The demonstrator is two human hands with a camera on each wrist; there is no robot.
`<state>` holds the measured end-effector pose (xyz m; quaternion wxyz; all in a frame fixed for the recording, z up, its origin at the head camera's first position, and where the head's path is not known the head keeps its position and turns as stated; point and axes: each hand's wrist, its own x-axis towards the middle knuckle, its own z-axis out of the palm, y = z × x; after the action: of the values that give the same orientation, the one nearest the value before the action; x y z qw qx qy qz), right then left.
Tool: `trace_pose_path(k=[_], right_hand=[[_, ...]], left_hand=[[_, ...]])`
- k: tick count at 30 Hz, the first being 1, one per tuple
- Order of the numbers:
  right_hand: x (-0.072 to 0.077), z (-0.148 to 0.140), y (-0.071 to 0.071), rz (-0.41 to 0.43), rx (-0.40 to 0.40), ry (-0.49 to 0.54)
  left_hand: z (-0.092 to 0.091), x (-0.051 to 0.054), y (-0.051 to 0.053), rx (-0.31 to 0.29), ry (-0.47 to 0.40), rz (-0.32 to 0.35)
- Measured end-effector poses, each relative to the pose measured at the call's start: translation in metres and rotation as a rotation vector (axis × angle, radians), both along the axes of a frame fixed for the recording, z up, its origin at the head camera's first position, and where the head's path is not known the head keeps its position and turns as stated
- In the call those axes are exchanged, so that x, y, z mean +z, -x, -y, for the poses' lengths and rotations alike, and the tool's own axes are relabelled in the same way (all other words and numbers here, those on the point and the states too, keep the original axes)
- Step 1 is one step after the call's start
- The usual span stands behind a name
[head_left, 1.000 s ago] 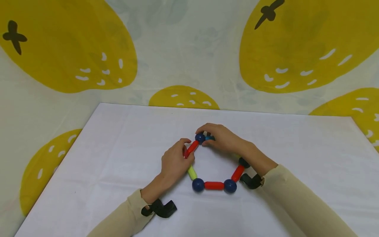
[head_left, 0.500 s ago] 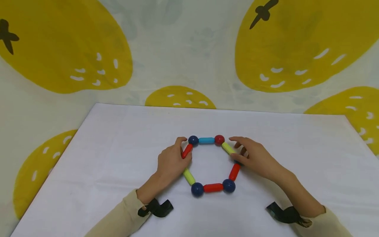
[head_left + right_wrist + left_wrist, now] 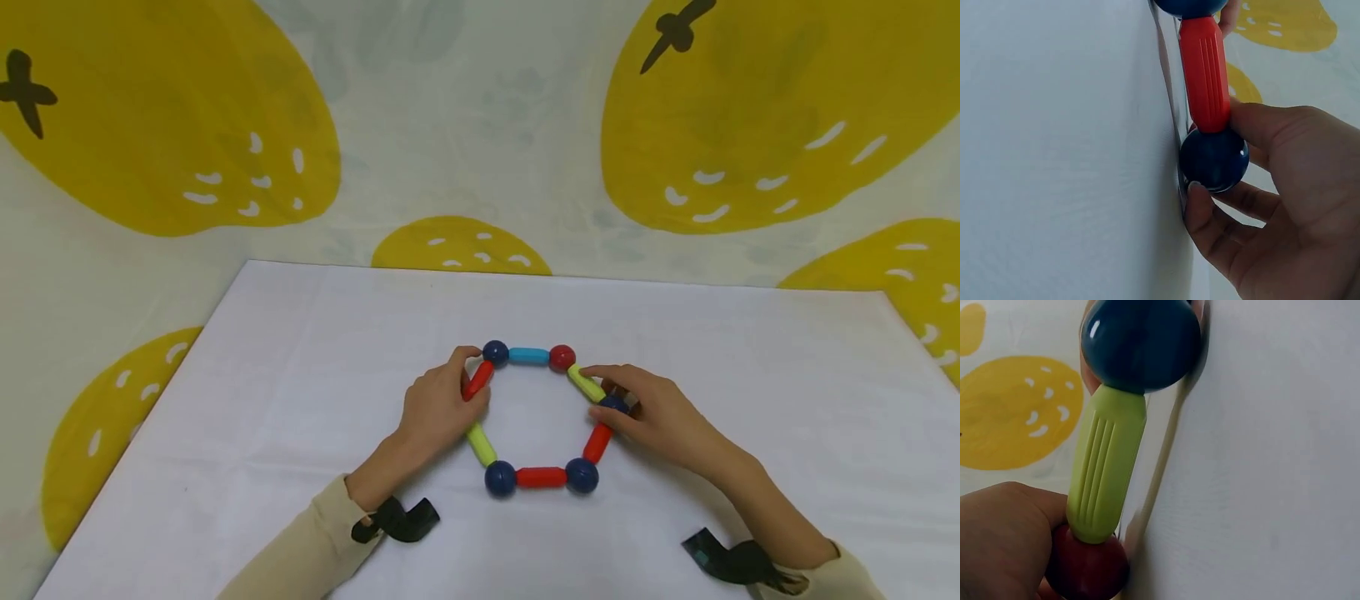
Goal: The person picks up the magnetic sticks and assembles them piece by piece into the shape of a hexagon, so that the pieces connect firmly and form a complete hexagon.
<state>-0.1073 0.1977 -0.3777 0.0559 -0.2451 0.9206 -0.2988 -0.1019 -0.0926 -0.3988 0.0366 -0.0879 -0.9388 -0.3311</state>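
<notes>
A closed six-sided ring of balls and rods, apparently magnetic, lies on the white table. My left hand [image 3: 438,407] holds its left corner, where a red ball [image 3: 1088,565] joins a yellow-green rod [image 3: 1107,464] and a red rod [image 3: 478,380]; the head view hides that ball. At the right corner, my right hand [image 3: 663,417] grips a dark blue ball [image 3: 1215,159] between thumb and curled fingers. That ball links a red rod [image 3: 597,443] and another yellow-green rod [image 3: 586,383]. A light blue rod [image 3: 528,357] and a second red ball [image 3: 562,358] form the far side.
The near side has a red rod [image 3: 542,477] between two blue balls. White cloth [image 3: 300,350] covers the table, whose far edge meets a lemon-patterned backdrop [image 3: 480,125]. Black straps [image 3: 408,521] hang at both wrists.
My right hand has left the far blue ball and light blue rod, moved right and nearer, and now grips the right corner ball. My left hand stays at the left corner.
</notes>
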Motion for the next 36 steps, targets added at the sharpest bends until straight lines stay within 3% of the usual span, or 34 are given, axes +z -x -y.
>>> trace_pose_path(k=[3, 8, 17, 36], right_hand=[[-0.003, -0.001, 0.000, -0.036, -0.010, -0.009], [-0.008, 0.005, -0.003, -0.105, -0.112, -0.003], [-0.010, 0.016, -0.010, -0.131, -0.234, 0.007], [-0.018, 0.016, -0.011, -0.174, -0.251, 0.015]], left_hand=[[0.001, 0.002, 0.001, -0.046, 0.007, 0.024], [0.001, 0.002, 0.000, -0.082, 0.012, 0.036], [0.000, -0.001, 0.000, -0.090, 0.017, 0.020], [-0.002, -0.001, 0.001, -0.057, 0.015, 0.024]])
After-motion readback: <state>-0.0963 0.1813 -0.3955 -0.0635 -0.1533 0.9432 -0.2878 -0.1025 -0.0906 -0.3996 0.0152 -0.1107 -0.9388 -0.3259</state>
